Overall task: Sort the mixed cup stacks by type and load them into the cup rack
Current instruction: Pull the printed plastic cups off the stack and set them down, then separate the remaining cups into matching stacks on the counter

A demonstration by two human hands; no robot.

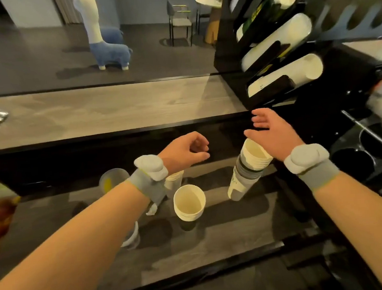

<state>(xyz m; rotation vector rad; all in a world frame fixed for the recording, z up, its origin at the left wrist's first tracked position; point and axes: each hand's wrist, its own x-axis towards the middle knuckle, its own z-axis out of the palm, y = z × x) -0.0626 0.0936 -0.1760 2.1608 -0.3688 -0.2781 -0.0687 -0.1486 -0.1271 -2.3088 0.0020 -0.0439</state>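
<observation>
The scene is moderately dim with warm indoor light from above, which casts soft dark shadows of the cups and arms across the lower counter (226, 229) and leaves a pale sheen on the upper wooden shelf (114, 109). The wide-angle lens bends straight edges toward the borders, and the cup rack (269, 47) leans strongly. Motion blur smears the right edge and top right corner, while the centre stays fairly sharp.

We wear grey wristbands with yellow edging, a padded white sensor pod on each; left hand (187, 152) and right hand (273, 133) bare.
</observation>
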